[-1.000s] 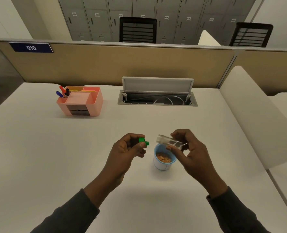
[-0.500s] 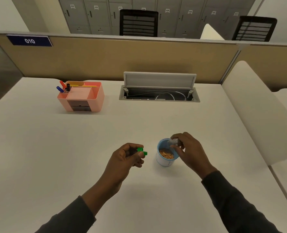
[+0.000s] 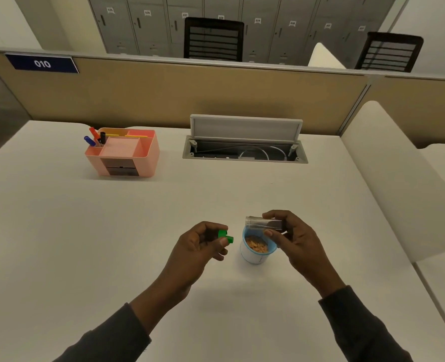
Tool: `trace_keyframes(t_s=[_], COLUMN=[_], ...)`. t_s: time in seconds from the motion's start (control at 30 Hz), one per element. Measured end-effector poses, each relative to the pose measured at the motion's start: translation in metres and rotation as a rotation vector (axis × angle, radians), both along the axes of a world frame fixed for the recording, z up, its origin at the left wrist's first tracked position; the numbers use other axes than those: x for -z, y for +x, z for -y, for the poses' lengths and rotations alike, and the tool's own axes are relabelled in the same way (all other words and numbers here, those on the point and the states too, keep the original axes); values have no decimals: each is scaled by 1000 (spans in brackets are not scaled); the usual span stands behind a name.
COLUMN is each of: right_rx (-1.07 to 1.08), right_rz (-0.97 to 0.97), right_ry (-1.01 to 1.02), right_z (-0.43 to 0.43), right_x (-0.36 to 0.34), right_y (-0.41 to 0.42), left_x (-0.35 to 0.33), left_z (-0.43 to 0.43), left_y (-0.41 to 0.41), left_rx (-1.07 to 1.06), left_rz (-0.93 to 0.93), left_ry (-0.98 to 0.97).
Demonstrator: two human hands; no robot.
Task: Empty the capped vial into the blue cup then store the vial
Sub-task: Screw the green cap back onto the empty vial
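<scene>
A small blue cup stands on the white desk and holds orange-brown bits. Just above its far rim my right hand grips a clear vial, lying on its side with its open mouth pointing left. The vial looks empty. To the left of the cup my left hand pinches the green cap between thumb and fingers, a short gap from the cup.
A pink desk organizer with pens stands at the back left. An open cable tray is set into the desk at the back centre. A beige partition runs behind, and a padded divider lies to the right.
My right hand had dipped the vial down to the cup's rim, and it has now lifted it back above the cup, held sideways. My left hand has kept the cap nearly still.
</scene>
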State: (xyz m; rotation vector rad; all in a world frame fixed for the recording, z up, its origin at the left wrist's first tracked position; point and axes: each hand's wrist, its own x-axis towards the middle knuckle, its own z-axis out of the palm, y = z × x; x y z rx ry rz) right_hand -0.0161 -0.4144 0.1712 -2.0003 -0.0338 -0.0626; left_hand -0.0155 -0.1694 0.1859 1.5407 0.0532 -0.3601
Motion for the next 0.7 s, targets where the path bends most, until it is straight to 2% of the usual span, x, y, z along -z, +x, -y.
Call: trace_keyframes(t_s=[0.33, 0.7], right_rx=[-79, -90], right_rz=[87, 173], right_ry=[107, 68], right_z=[-28, -55], right_x=[-35, -51], right_y=[-15, -15], left_x=[-30, -43], left_z=[-5, -12], left_y=[11, 1], left_rx=[-30, 5], left_rz=[182, 234], left_ry=[22, 27])
